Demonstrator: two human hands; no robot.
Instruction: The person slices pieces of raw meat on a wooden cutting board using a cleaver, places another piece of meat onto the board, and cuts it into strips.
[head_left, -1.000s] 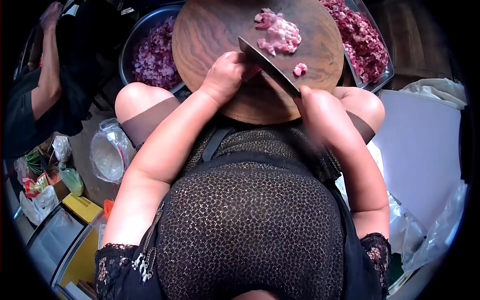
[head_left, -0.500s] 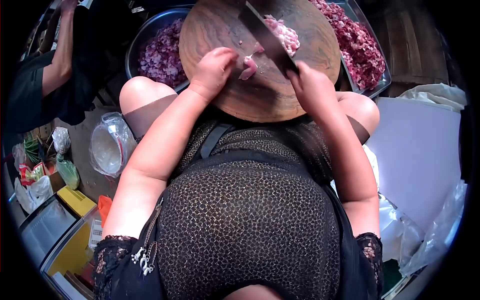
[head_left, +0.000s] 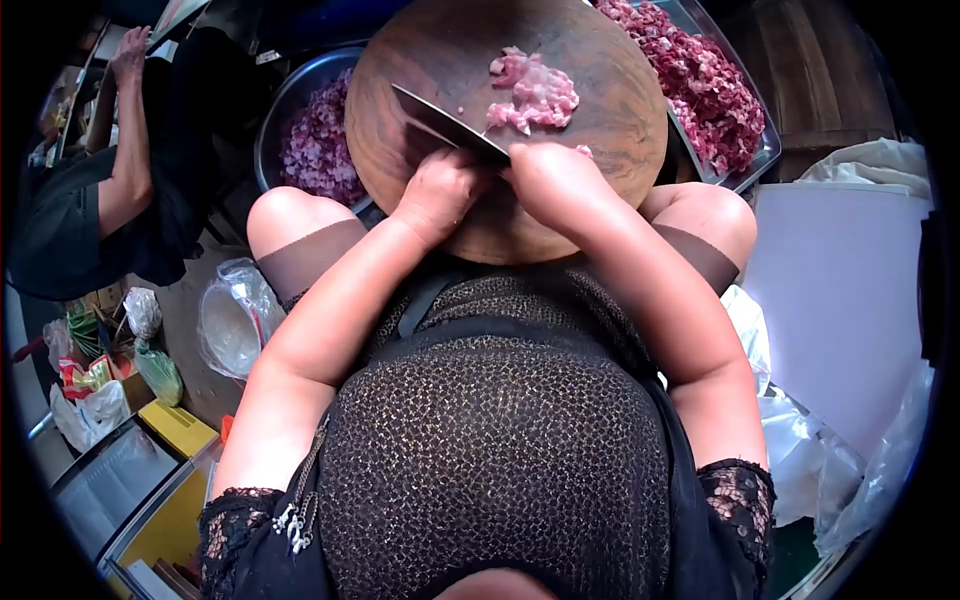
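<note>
At the knife [head_left: 450, 125]; hands [head_left: 440, 190] [head_left: 560, 180] close together

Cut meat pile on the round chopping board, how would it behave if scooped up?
The cut meat pile would probably be floppy, as it lies slumped on the chopping board. Its pale, fatty-looking patches suggest it may be slippery. Being small pieces, it could fall apart.
</note>
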